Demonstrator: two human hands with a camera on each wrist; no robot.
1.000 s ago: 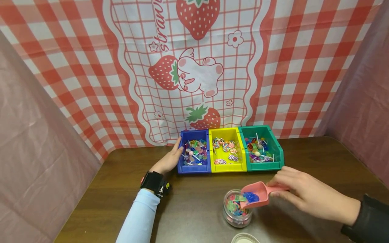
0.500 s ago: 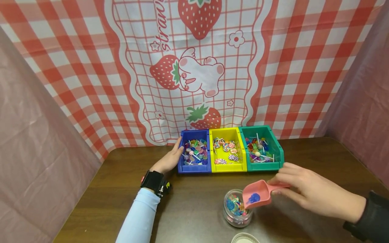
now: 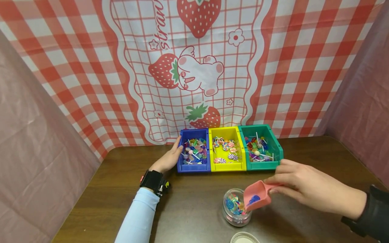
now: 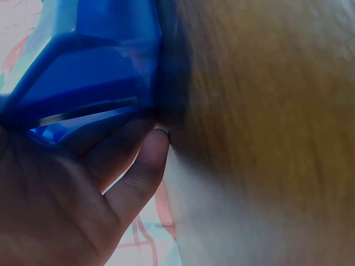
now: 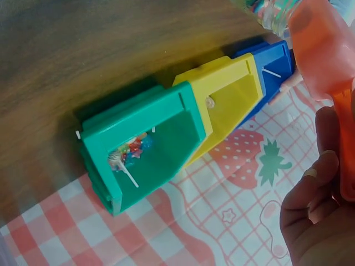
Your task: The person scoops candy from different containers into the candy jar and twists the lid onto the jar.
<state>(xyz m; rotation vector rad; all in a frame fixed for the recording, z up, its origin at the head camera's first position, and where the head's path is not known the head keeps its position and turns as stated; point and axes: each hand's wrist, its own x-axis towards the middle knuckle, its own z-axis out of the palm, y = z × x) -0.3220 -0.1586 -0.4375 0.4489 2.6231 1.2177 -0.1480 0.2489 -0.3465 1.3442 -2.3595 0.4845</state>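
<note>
One pink scoop [image 3: 250, 191] pinched by handle [image 3: 270, 187] in right hand [image 3: 311, 187], long axis roughly left-right, mouth tilted toward right rim of glass jar [image 3: 237, 220]; blue candy [image 3: 254, 199] inside scoop. Jar left of right hand, nearer hand. Left hand [image 3: 167, 160], grasping nothing, rests against far blue bin [image 3: 194, 168].

A pink scoop [image 3: 257, 189] bearing blue pieces [image 3: 254, 199] tilts toward a clear candy-filled jar [image 3: 236, 221].

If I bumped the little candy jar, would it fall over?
Maybe not: the jar looks low and wide, so it would probably slide first. Its smooth, clear wall might feel slippery. With no lid on, the candies could spill if it tilted.
</note>
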